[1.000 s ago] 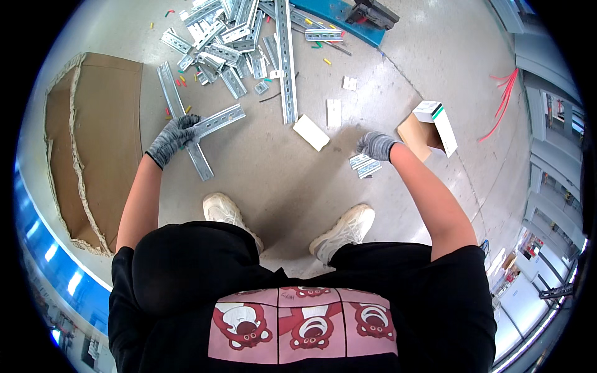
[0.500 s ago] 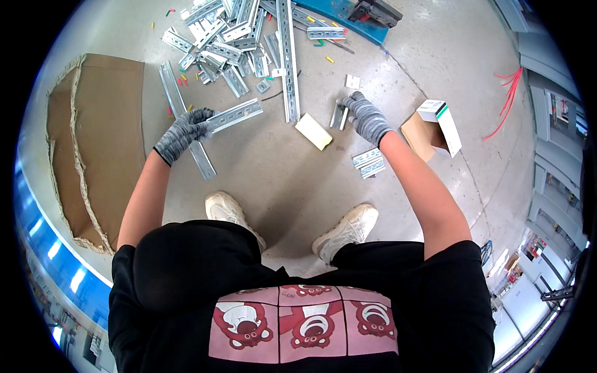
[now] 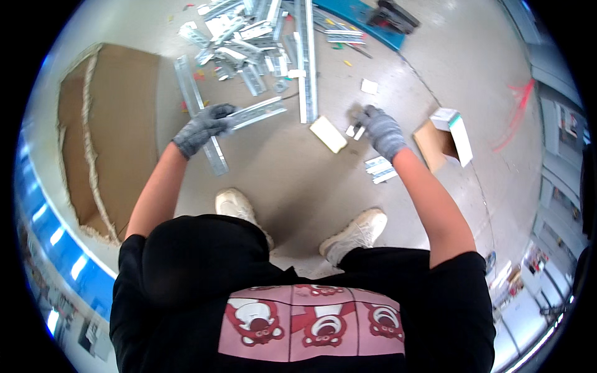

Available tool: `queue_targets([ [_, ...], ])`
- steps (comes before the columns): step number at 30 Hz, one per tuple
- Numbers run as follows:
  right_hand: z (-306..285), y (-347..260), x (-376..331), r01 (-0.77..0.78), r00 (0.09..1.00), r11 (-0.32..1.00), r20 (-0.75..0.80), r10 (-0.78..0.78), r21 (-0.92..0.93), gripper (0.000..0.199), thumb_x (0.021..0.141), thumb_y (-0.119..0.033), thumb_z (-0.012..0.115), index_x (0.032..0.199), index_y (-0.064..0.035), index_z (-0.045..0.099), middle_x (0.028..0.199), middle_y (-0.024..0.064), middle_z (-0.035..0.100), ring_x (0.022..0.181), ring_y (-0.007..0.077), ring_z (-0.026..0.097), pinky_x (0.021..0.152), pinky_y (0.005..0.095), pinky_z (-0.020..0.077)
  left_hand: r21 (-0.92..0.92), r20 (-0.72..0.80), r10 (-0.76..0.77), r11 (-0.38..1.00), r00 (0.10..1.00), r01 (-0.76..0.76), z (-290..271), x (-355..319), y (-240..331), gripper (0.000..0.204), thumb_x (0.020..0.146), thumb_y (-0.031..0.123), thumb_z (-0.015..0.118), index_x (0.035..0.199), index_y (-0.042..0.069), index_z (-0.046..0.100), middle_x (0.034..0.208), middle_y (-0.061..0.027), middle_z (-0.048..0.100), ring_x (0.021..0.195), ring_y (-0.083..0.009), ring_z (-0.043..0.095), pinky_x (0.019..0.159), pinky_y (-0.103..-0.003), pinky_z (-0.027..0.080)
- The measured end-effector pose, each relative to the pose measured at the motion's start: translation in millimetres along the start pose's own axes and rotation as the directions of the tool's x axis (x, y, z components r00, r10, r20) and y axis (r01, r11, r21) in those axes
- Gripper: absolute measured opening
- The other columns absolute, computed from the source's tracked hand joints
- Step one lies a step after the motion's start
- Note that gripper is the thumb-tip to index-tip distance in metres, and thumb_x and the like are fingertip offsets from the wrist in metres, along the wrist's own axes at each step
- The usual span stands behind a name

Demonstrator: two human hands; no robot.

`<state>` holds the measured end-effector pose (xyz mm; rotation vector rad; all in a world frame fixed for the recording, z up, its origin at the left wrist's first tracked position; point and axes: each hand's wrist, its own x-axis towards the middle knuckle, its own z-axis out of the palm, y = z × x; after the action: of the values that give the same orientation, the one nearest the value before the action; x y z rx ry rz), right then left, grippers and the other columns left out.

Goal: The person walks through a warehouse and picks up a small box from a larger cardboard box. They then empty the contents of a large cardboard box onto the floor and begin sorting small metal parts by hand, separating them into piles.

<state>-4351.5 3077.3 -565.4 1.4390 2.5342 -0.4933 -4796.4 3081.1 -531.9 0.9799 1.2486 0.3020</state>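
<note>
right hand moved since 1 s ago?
Yes. The right hand has left the small metal pieces on the floor and gone up and left, toward the pale flat block; it holds a small part.

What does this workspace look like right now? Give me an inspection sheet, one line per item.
Surface: grey concrete floor, dusty, with red paint marks at the right.
Job's things: short slotted metal channel held in the left hand; small metal bracket at the right hand.
Clutter: heap of metal channel offcuts, a long channel, another long channel under the left hand, a flat pale block, a pack of small metal parts, an open cardboard box, a torn cardboard sheet.
Hands: both in grey gloves.
Cables: nothing seen.
Surroundings: blue board at the top; the person's pale shoes.
</note>
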Motion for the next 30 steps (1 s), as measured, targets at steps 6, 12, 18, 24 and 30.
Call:
queue_targets([
  [6,4.8,-13.0,7.7,-0.206,0.974,0.977,0.104,0.2,0.058,0.037,0.07,-0.013,0.074,0.104,-0.0054,0.06,0.104,0.0148,0.057,0.095,0.032,0.059,0.084,0.0375,0.0495,-0.104,0.082,-0.007,0.994,0.997,0.016,-3.9,5.4,-7.6,0.038,0.086,0.011,0.063,0.122,0.001,0.055,0.097,0.0,0.061,0.081,-0.0063,0.057,0.069,-0.021,0.048],
  [12,-7.5,-60.9,28.1,-0.249,0.915,0.947,0.371,0.16,0.205,0.031,0.08,-0.021,0.069,0.105,-0.0041,0.06,0.107,0.0148,0.059,0.094,0.0284,0.06,0.082,0.0371,0.0494,-0.147,0.007,-0.019,0.989,1.0,0.02,-8.3,-1.4,-17.8,0.039,0.084,0.014,0.065,0.12,0.003,0.057,0.09,0.0019,0.062,0.076,-0.0047,0.057,0.065,-0.019,0.047],
  [18,94.8,-55.9,21.0,-0.301,0.945,0.409,0.326,0.009,0.862,0.019,0.081,0.002,0.062,0.1,-0.0004,0.063,0.082,0.0055,0.061,0.07,0.0099,0.055,0.066,0.0231,0.0474,-0.196,-0.033,-0.099,0.976,0.995,0.09,-12.8,14.2,-47.0,0.029,0.082,0.008,0.064,0.11,0.003,0.06,0.086,0.0025,0.06,0.073,-0.0047,0.056,0.061,-0.02,0.046],
  [24,26.0,-126.8,45.9,-0.48,0.87,0.025,0.48,-0.111,0.877,0.024,0.084,-0.001,0.059,0.108,-0.0003,0.061,0.093,0.0077,0.064,0.084,0.0131,0.061,0.072,0.0242,0.0495,-0.088,-0.14,-0.079,0.994,0.987,0.067,-23.2,2.2,-83.1,0.025,0.08,-0.004,0.061,0.105,0.001,0.06,0.087,0.0009,0.06,0.075,-0.0078,0.057,0.065,-0.024,0.05],
  [30,25.5,-160.2,110.6,-0.219,0.975,0.676,0.192,0.115,0.704,0.028,0.088,-0.02,0.058,0.111,-0.0036,0.06,0.096,0.0163,0.067,0.09,0.0296,0.064,0.081,0.0369,0.0499,-0.2,-0.189,-0.156,0.973,0.97,0.117,-39.5,5.6,-92.6,0.023,0.08,-0.001,0.063,0.103,0.001,0.06,0.088,0.0003,0.06,0.077,-0.0072,0.057,0.066,-0.023,0.048],
])
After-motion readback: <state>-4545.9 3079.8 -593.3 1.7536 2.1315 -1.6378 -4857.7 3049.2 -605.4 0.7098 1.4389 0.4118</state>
